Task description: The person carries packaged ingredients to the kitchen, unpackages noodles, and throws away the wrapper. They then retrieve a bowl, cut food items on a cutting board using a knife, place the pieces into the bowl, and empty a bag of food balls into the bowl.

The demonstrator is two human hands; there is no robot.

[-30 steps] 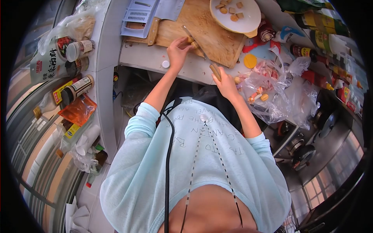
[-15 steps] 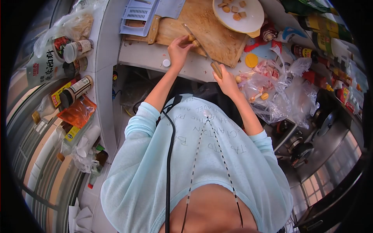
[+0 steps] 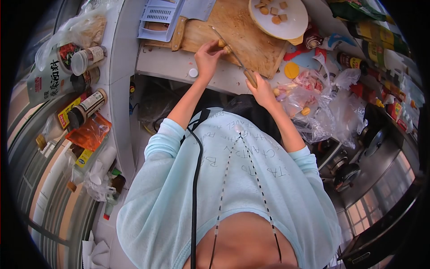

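My right hand is closed around the wooden handle of a kitchen knife. Its narrow blade slants up and left over the near part of a wooden cutting board. At the board's front edge, the fingers of my left hand pinch a small golden-brown piece of food beside the blade. Whether the blade has entered the piece is too small to tell. Beyond the board's right side stands a white bowl holding several brown cubes and round slices.
A cleaver lies at the board's left by a pale blue slotted grater. A white cap sits near my left wrist. Plastic bags of food, a yellow lid and bottles crowd the right. Jars line the left ledge.
The view has shifted slightly. My right hand and the knife have moved a little, while my left hand keeps its pinch at the same spot on the board.
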